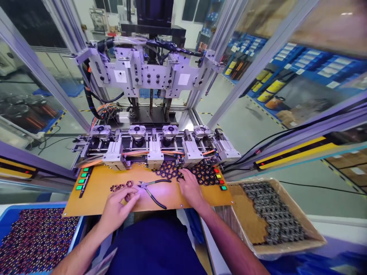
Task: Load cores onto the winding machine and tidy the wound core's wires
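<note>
Orange board (pixel 97 193) carries the work: the left hand (pixel 119 204) rests fingers-down, loosely curled, on a small ring part (pixel 129 184) beside the cutters (pixel 151 190), while the right hand (pixel 190 188) reaches half-open into the pile of dark rings (pixel 172 170) at the machine's fixture row (pixel 149 139). This looks like picking and sorting rings for loading, and the next move would call for a clean single-piece pinch. Whether either hand actually grips a ring is hidden by the fingers.

- Work board (pixel 100 187): orange-brown.
- Rings (pixel 169 170) piled on it: black.
- Cutters (pixel 153 191): black handles.
- Near left bin (pixel 5 214): blue, with dark speckled parts.
- Right box (pixel 312 229): tan cardboard, grey parts.
- Left buttons (pixel 82 177): green.
</note>
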Tool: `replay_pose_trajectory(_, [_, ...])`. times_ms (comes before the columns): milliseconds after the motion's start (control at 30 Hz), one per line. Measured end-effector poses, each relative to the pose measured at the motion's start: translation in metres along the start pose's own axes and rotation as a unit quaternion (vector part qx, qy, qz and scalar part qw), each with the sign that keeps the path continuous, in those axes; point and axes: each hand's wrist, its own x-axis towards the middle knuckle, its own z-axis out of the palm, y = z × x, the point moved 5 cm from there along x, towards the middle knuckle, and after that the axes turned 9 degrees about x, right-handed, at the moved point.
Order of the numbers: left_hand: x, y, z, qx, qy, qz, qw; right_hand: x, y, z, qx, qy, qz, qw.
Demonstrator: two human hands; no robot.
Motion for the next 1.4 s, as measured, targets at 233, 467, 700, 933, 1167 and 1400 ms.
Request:
replay_pose_trajectory(233, [0.008, 0.038, 0.013, -0.167, -0.13, -0.043, 0.977, 0.024, -0.093, -0.043, 0.239, 0.054, -0.017, 0.969])
replay_pose_trajectory(467, [0.007, 0.053, -0.01, -0.155, -0.019, 0.019, 0.988, 0.042, -0.129, -0.047, 0.458, 0.036, 0.025, 0.888])
replay_pose_trajectory(700, [0.008, 0.057, -0.016, -0.067, 0.057, 0.111, 0.99, 0.043, -0.126, -0.027, 0.544, -0.024, 0.096, 0.833])
replay_pose_trajectory(933, [-0.011, 0.007, -0.018, 0.03, 0.096, 0.047, 0.994, 0.067, -0.088, -0.054, 0.457, -0.041, 0.078, 0.885])
replay_pose_trajectory(1167, [-0.055, -0.108, -0.032, 0.18, 0.204, -0.155, 0.95, 0.146, 0.045, -0.132, 0.198, -0.024, 0.041, 0.979])
replay_pose_trajectory(1400, [-0.068, -0.162, -0.023, 0.182, 0.184, -0.309, 0.915, 0.203, 0.126, -0.144, 0.095, -0.039, 0.044, 0.994])
